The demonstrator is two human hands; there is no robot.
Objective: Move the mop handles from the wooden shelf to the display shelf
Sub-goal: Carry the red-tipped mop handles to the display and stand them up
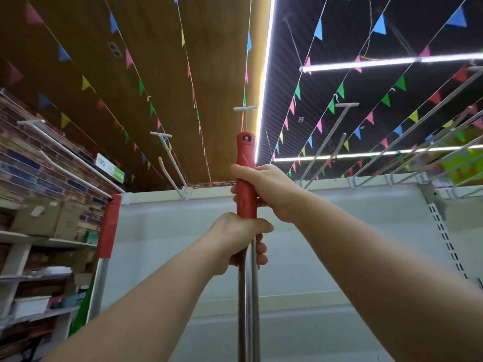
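Mop handle (pixel 246 178) held upright before the display shelf (pixel 326 218). Right hand (pixel 271 192) wrapped round the red grip, left hand (pixel 240 239) curled round the steel shaft just below. Likely aim: hang-hole onto the hook (pixel 244 118) above. Lift straight; neighbouring hooks close, second handle (pixel 109 226) already hanging at left.

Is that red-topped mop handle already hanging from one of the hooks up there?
No: both the left hand and the right hand grip the mop handle, its red tip below the white hook.
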